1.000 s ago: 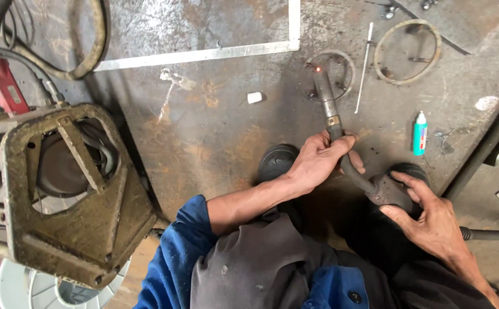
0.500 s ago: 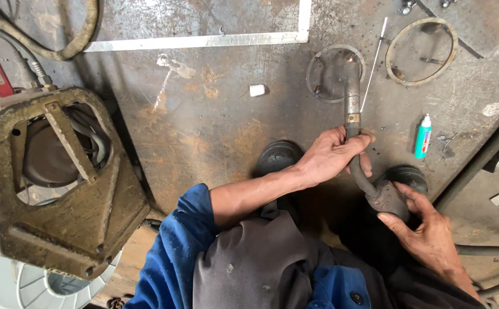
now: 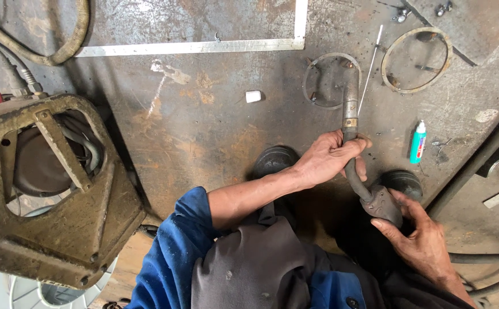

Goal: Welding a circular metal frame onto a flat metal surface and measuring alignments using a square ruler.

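Observation:
I hold a welding torch [image 3: 351, 109] in both hands over a rusty steel plate [image 3: 215, 126]. My left hand [image 3: 331, 155] wraps the curved neck just below the brass collar. My right hand [image 3: 418, 240] grips the dark handle at the lower end. The torch nozzle points up into a thin metal ring [image 3: 331, 80] that lies flat on the plate. A thin white rod [image 3: 369, 68] lies just right of the nozzle. My two black shoe tips [image 3: 275, 160] rest on the plate under my hands.
A second metal ring [image 3: 416, 60] lies at upper right. A green and white marker tube [image 3: 418, 142] and a small white chalk piece [image 3: 253, 96] lie on the plate. A heavy rusty frame [image 3: 49, 194] stands at left. A steel ruler [image 3: 192, 47] and a hose [image 3: 60, 40] lie at the top.
The torch nozzle has swung from pointing up-left to nearly straight up into the ring. My left hand slid with it along the neck, and the view shifted slightly.

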